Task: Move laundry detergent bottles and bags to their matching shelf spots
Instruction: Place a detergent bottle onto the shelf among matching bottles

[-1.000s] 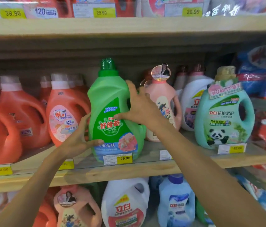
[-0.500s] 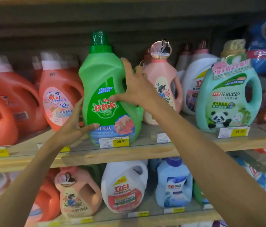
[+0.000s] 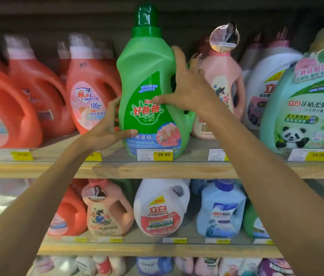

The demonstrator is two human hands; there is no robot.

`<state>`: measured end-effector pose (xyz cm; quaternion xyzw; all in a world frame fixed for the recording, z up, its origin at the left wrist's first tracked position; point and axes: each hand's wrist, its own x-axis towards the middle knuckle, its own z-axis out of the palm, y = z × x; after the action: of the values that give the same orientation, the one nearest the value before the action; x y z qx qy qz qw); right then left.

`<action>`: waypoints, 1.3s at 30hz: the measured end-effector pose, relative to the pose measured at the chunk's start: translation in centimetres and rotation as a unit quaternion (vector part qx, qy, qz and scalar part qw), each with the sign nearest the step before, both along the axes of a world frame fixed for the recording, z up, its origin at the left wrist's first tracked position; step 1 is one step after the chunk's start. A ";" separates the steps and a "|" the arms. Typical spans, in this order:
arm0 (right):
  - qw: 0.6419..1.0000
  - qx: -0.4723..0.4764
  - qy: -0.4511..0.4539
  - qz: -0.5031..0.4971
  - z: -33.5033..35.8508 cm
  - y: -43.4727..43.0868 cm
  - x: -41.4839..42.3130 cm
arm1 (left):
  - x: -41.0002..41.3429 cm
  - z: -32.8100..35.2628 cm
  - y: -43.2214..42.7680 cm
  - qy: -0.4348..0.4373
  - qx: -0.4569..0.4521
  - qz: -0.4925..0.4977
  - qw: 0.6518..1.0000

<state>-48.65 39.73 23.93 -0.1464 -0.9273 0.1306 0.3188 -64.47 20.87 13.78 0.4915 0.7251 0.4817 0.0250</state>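
A tall green detergent bottle (image 3: 147, 80) stands upright on the middle wooden shelf (image 3: 157, 169), above a 29.90 price tag (image 3: 155, 155). My left hand (image 3: 105, 130) holds its lower left side, thumb across the label and fingers behind the bottle. My right hand (image 3: 187, 86) grips its right side at the handle, thumb on the front label and fingers spread over the handle edge.
Orange bottles (image 3: 89, 96) stand to the left; a pink bottle (image 3: 223, 80), a white one (image 3: 264, 86) and a teal panda bottle (image 3: 306, 108) to the right. The lower shelf (image 3: 157, 249) holds pink, white and blue bottles. Bags lie below.
The view has tilted down and moved closer, so the bottle looks larger and higher. Both hands stay on the green bottle in the same hold; it stays at its tag.
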 end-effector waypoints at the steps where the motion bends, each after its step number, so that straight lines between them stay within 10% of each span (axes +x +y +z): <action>1: 1.000 -0.001 -0.001 -0.002 0.0 -0.1 0.1 | 0.0 0.1 0.0 -0.001 -0.002 0.003 1.000; 13: 0.998 -0.005 -0.047 -0.040 -1.0 -2.0 2.9 | 0.8 0.4 -1.8 0.031 -0.058 0.016 0.998; 27: 0.945 0.111 -0.272 -0.140 -5.8 -12.1 7.9 | 6.2 0.7 -11.6 0.321 -0.171 0.147 0.920; 39: 0.940 0.086 -0.317 -0.092 -13.2 -18.6 7.1 | 6.4 -8.8 -17.9 0.335 -0.216 0.136 0.907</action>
<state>-41.57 21.09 10.71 -0.2371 -0.9705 -0.0325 0.0306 -58.09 2.98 4.94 0.5029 0.8372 0.1190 -0.1792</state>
